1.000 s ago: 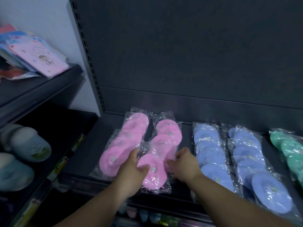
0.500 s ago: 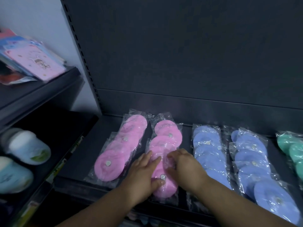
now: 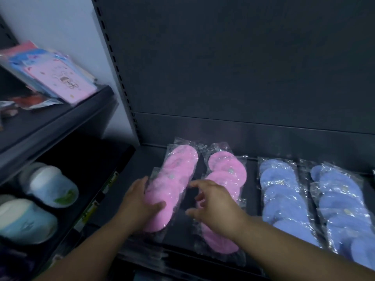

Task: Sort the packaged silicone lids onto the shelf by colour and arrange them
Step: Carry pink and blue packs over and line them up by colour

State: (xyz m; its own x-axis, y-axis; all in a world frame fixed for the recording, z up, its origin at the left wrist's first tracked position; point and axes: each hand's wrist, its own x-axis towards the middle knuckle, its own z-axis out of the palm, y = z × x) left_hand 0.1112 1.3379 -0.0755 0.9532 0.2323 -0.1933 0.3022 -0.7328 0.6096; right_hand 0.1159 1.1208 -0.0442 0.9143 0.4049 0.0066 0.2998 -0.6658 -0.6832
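Note:
Two rows of pink silicone lids in clear plastic packs lie on the dark shelf (image 3: pixel 251 147). My left hand (image 3: pixel 140 205) grips the left pink row (image 3: pixel 176 179) at its near end, fingers on its left edge and thumb across a lid. My right hand (image 3: pixel 215 205) hovers over the right pink row (image 3: pixel 227 169) with fingers spread and curled, holding nothing. To the right lie two rows of blue packaged lids (image 3: pixel 280 191), (image 3: pixel 343 199).
A second dark shelf unit on the left holds pink and blue flat packs (image 3: pixel 60 80) on its upper level and pale blue rounded items (image 3: pixel 50 185) below. An upright slotted post (image 3: pixel 115 63) stands between the units. The tall back panel is bare.
Both hands have left the right pink row. My left hand moved left onto the left pink row, and my right hand lifted and spread. The camera view swung left.

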